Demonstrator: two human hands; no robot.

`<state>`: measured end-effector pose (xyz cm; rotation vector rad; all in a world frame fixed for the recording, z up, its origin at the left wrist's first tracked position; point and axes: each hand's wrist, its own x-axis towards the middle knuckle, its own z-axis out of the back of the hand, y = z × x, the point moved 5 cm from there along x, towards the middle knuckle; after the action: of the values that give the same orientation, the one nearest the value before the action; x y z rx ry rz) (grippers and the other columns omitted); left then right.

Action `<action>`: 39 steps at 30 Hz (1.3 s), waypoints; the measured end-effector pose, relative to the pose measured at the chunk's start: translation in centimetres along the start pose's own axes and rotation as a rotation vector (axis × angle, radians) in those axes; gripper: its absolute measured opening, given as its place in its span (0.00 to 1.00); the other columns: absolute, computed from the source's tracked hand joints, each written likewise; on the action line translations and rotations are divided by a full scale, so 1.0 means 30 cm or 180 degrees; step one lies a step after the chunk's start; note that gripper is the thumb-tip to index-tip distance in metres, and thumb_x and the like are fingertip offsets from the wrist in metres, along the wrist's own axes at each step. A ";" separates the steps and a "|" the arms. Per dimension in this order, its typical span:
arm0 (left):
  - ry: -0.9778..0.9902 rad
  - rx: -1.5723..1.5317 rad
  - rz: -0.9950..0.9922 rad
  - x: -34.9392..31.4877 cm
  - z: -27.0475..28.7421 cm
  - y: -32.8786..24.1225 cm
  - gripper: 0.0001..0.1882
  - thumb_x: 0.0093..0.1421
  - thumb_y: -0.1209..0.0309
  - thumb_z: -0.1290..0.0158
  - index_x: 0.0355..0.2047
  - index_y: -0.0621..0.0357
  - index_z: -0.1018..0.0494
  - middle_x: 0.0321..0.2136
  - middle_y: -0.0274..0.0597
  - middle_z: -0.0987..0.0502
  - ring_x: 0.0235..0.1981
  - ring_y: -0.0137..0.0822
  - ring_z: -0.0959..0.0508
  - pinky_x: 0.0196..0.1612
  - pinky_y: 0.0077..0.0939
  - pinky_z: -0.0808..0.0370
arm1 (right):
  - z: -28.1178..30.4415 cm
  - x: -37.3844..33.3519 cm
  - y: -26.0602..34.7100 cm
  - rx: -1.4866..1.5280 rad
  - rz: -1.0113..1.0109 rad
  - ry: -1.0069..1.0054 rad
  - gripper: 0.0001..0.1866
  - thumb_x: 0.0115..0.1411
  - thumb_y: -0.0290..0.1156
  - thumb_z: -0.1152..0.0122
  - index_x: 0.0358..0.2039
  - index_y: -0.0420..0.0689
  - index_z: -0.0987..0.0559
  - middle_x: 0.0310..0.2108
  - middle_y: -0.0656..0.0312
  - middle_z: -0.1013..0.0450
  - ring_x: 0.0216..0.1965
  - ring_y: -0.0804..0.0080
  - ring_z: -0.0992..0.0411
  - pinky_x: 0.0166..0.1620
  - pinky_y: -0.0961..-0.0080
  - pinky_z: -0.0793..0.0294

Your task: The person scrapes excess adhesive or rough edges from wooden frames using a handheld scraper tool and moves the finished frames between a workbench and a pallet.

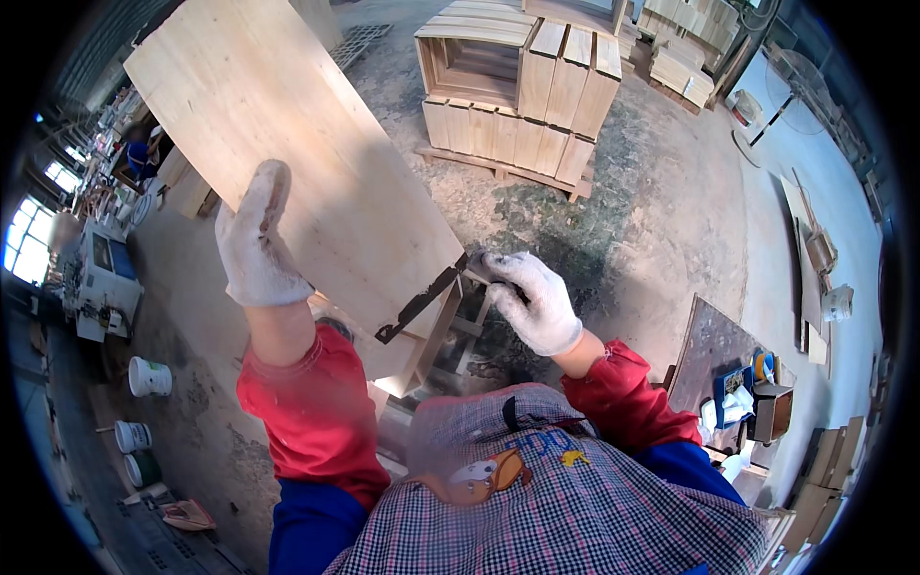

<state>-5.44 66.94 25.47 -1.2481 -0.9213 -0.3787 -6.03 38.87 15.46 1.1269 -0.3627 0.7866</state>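
A long pale wooden board point(297, 144) slants from the upper left down to the middle. A jagged black strip point(422, 302) runs along its near end. My left hand point(257, 244), in a white glove, grips the board's left edge, with the thumb on the top face and the fingers hidden behind. At the near right corner is my gloved right hand point(533, 299), its fingers curled and pinched around something small and dark, too hidden to name. Beneath the board, part of a wooden frame point(431, 340) shows.
Stacked wooden boxes point(522, 91) stand on a pallet ahead. To the right is a dark-topped table point(714, 350) with a blue tray point(734, 395) on it. White buckets point(149, 377) and a machine point(107, 278) stand at left. Another person point(141, 153) is far left.
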 end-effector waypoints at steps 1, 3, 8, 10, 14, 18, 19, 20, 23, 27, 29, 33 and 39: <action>-0.0003 0.0000 0.0002 -0.001 0.002 0.002 0.23 0.49 0.76 0.43 0.46 0.69 0.33 0.45 0.51 0.30 0.47 0.42 0.27 0.51 0.38 0.29 | 0.002 -0.005 -0.001 -0.0017 -0.0026 0.0040 0.17 0.51 0.22 0.42 0.43 0.38 0.27 0.34 0.51 0.28 0.32 0.54 0.28 0.35 0.69 0.28; -0.0155 -0.0268 0.0342 -0.001 0.007 0.015 0.18 0.57 0.71 0.49 0.45 0.69 0.32 0.44 0.49 0.28 0.47 0.39 0.27 0.49 0.35 0.28 | 0.009 -0.013 -0.001 -0.0051 -0.0078 0.0119 0.17 0.50 0.22 0.41 0.43 0.38 0.27 0.34 0.51 0.28 0.32 0.54 0.28 0.36 0.69 0.28; -0.0158 -0.0431 0.0415 -0.005 0.019 0.031 0.17 0.59 0.69 0.51 0.45 0.69 0.31 0.44 0.48 0.27 0.47 0.38 0.27 0.49 0.34 0.28 | -0.026 0.000 0.038 0.0107 -0.0081 0.0054 0.17 0.50 0.22 0.41 0.42 0.38 0.27 0.34 0.51 0.28 0.32 0.54 0.28 0.35 0.68 0.27; -0.0178 -0.0471 0.0364 -0.002 0.012 0.023 0.17 0.59 0.69 0.51 0.45 0.69 0.31 0.44 0.48 0.27 0.47 0.37 0.27 0.49 0.34 0.28 | -0.058 -0.021 0.014 0.0113 -0.0116 -0.0024 0.17 0.50 0.23 0.40 0.42 0.39 0.27 0.33 0.51 0.28 0.33 0.54 0.28 0.35 0.68 0.27; -0.0203 -0.0488 0.0408 0.000 0.001 0.002 0.18 0.58 0.69 0.50 0.46 0.69 0.32 0.44 0.48 0.28 0.47 0.38 0.27 0.49 0.34 0.28 | -0.078 -0.061 0.003 -0.0109 -0.0167 0.0119 0.17 0.49 0.23 0.39 0.41 0.38 0.26 0.33 0.51 0.28 0.34 0.53 0.28 0.36 0.68 0.27; 0.0093 -0.0336 0.0169 -0.006 0.016 -0.009 0.19 0.58 0.69 0.50 0.46 0.69 0.32 0.44 0.47 0.28 0.48 0.38 0.28 0.49 0.34 0.28 | -0.064 -0.054 0.035 0.0041 -0.0058 0.0012 0.19 0.49 0.23 0.39 0.43 0.38 0.27 0.34 0.50 0.28 0.34 0.52 0.28 0.35 0.68 0.27; 0.0190 -0.0221 0.0116 -0.005 0.012 -0.013 0.19 0.58 0.69 0.50 0.46 0.69 0.32 0.44 0.47 0.28 0.48 0.38 0.28 0.49 0.34 0.28 | -0.062 -0.030 0.035 0.0023 -0.0113 -0.0078 0.19 0.49 0.23 0.39 0.43 0.38 0.28 0.35 0.50 0.29 0.33 0.52 0.28 0.35 0.68 0.27; 0.0273 0.0005 0.0108 -0.001 0.007 -0.022 0.18 0.58 0.69 0.50 0.46 0.69 0.32 0.44 0.47 0.28 0.47 0.38 0.28 0.49 0.34 0.28 | -0.065 -0.014 0.034 0.0007 -0.0167 -0.0167 0.19 0.49 0.23 0.39 0.43 0.38 0.28 0.35 0.50 0.29 0.33 0.51 0.28 0.35 0.68 0.27; 0.0254 -0.0043 0.0410 0.006 0.005 -0.014 0.18 0.58 0.69 0.51 0.46 0.68 0.32 0.44 0.47 0.28 0.47 0.38 0.27 0.48 0.35 0.27 | -0.108 -0.015 0.009 0.0100 0.0055 -0.0342 0.20 0.49 0.21 0.38 0.43 0.38 0.30 0.35 0.50 0.29 0.33 0.54 0.28 0.38 0.71 0.28; -0.0072 -0.0252 0.0534 0.007 0.013 0.008 0.17 0.58 0.69 0.51 0.45 0.68 0.32 0.43 0.46 0.27 0.46 0.38 0.27 0.47 0.35 0.26 | -0.134 -0.090 -0.028 -0.0116 -0.0026 0.0085 0.17 0.50 0.23 0.40 0.42 0.39 0.28 0.34 0.51 0.29 0.32 0.53 0.28 0.33 0.68 0.26; -0.0255 -0.0312 0.0621 0.008 0.012 0.012 0.17 0.58 0.69 0.51 0.45 0.68 0.32 0.42 0.45 0.26 0.45 0.38 0.26 0.46 0.35 0.26 | -0.105 -0.096 0.006 -0.0175 -0.0029 0.0069 0.16 0.51 0.24 0.41 0.42 0.41 0.27 0.34 0.54 0.29 0.30 0.56 0.27 0.31 0.70 0.26; -0.0170 -0.0146 0.0424 0.000 0.010 0.003 0.16 0.59 0.70 0.52 0.45 0.68 0.32 0.42 0.46 0.26 0.44 0.39 0.25 0.45 0.35 0.25 | -0.042 -0.011 0.121 -0.0478 0.0330 0.0501 0.20 0.48 0.26 0.41 0.45 0.45 0.26 0.29 0.58 0.32 0.25 0.60 0.29 0.28 0.71 0.27; 0.0009 0.0250 0.0196 -0.006 0.023 0.015 0.25 0.47 0.79 0.40 0.46 0.69 0.34 0.44 0.54 0.30 0.44 0.43 0.25 0.48 0.36 0.26 | 0.081 0.101 0.116 -0.1141 0.0599 0.1295 0.17 0.50 0.30 0.43 0.43 0.47 0.24 0.28 0.59 0.31 0.25 0.61 0.29 0.28 0.70 0.28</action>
<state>-5.50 67.69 25.07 -1.2010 -0.8853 -0.2928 -6.18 38.53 20.66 0.5840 -0.2544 1.0461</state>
